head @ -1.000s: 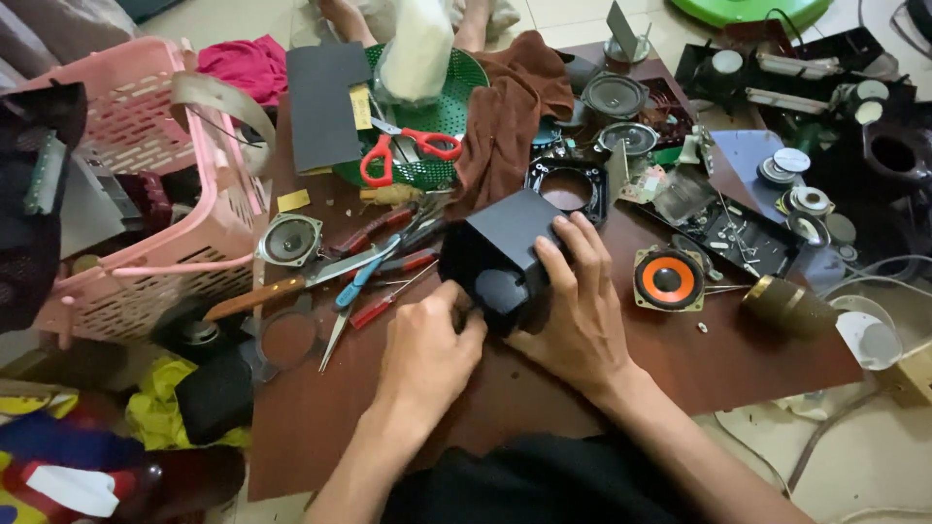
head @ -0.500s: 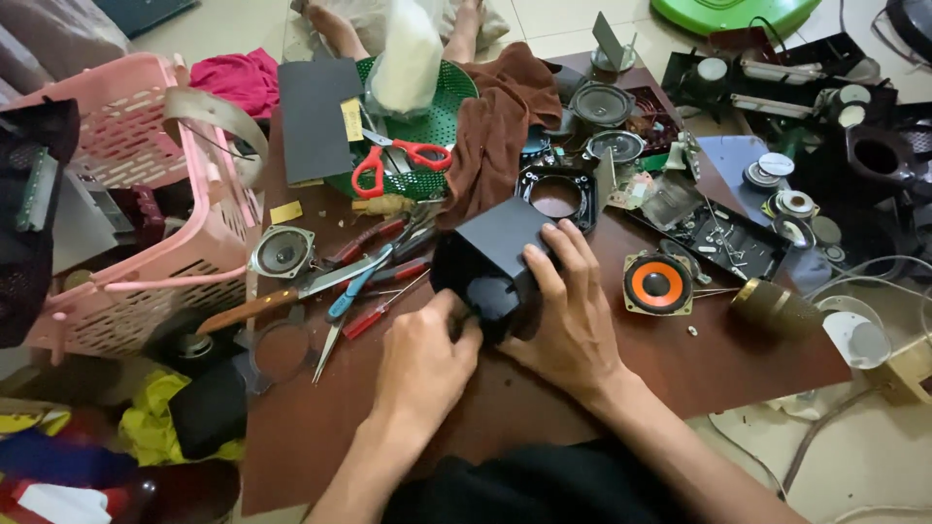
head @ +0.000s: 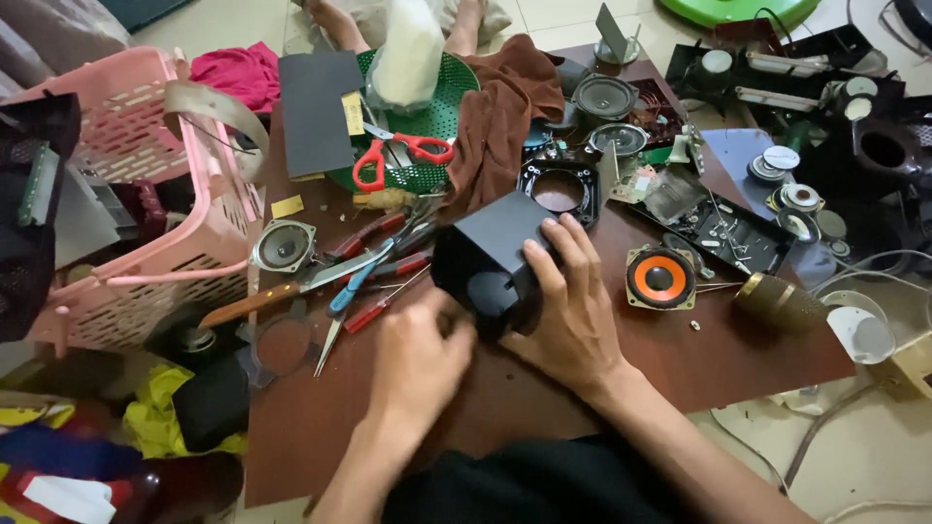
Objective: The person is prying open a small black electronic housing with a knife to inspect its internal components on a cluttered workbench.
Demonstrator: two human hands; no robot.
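The left hand (head: 416, 361) is curled at the front of a black box (head: 490, 260); it looks blurry, so I cannot tell if it grips. The right hand (head: 573, 306) is wrapped around the box's right side, fingers over the top. The box sits tilted in the middle of the brown surface (head: 680, 354). Just right is an orange speaker (head: 660, 278). Left lie screwdrivers (head: 374, 272). Farther back, red scissors (head: 398, 155) rest on a green bowl (head: 451, 97), beside a pink basket (head: 136, 184).

Both forearms reach forward and converge. The right hand (head: 573, 311) is spread, fingers curled in a grip; the left hand (head: 419, 359) is blurred, knuckles up.
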